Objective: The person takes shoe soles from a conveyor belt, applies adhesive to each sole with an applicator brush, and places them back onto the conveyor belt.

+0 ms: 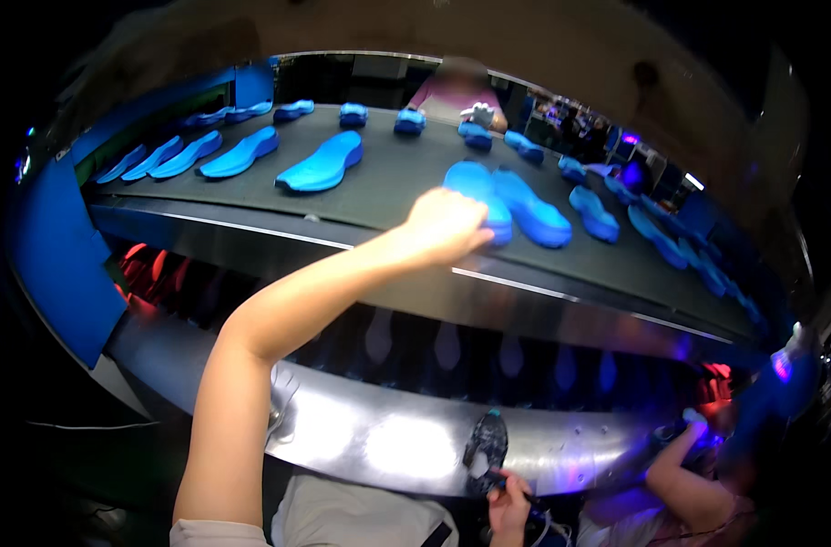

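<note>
My left hand (447, 226) is stretched out over the conveyor, its fingers closed on the edge of a blue shoe sole (471, 180). That sole is slightly blurred and overlaps another blue sole to its right. Low in the view, my right hand (509, 508) is closed around a thin black-handled tool (494, 478), possibly a brush; its head is hard to make out. The tool's tip meets a dark, patterned shoe sole (486, 444) with a pale patch, lying on the shiny metal ledge.
Blue soles (323, 163) lie spaced along the dark conveyor belt (379, 202). Below it runs the curved metal ledge (361, 436). Red pieces (151, 278) sit under the belt at left. A person (456, 91) is across the belt; another person's arm (682, 479) works at right.
</note>
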Tool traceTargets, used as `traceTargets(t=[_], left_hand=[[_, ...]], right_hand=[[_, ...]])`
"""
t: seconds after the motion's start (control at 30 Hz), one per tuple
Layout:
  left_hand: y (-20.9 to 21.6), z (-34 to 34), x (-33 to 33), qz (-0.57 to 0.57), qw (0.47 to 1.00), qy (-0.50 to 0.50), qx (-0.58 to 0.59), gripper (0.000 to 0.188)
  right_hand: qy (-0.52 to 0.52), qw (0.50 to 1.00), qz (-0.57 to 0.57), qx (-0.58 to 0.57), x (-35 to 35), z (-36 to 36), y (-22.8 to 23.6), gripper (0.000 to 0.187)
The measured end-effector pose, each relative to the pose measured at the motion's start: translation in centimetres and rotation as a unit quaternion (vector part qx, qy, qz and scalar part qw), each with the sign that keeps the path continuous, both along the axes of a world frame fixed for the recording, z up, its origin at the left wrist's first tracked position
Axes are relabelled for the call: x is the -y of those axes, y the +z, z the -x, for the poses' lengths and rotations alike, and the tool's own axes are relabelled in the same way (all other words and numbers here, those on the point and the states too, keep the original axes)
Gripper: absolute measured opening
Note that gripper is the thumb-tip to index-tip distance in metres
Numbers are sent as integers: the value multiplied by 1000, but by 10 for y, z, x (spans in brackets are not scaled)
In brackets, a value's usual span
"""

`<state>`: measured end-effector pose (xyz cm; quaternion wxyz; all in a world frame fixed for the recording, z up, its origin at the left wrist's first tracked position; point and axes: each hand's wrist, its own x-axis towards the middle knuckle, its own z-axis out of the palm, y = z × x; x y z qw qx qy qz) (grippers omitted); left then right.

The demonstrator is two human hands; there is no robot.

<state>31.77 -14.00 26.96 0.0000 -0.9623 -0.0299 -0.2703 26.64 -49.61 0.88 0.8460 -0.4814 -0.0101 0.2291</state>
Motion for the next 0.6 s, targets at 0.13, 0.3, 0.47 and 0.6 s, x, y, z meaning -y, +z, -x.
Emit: traceTargets(t=[0.13, 0.3, 0.47, 0.6], left_hand=[[-20, 41, 6, 186, 948, -150, 212, 18], [-71, 106, 46, 742, 498, -205, 400, 43], [-192, 158, 42, 857, 364, -350, 102, 81], [-259, 170, 91, 918, 177, -344, -83, 73]], right_hand=[[-19, 997, -56, 47, -1, -16, 16, 32], [-38, 997, -13, 60, -14, -32, 42, 26], [-26, 993, -65, 97, -11, -35, 55, 24], [62, 986, -123, 94, -24, -25, 55, 23]])
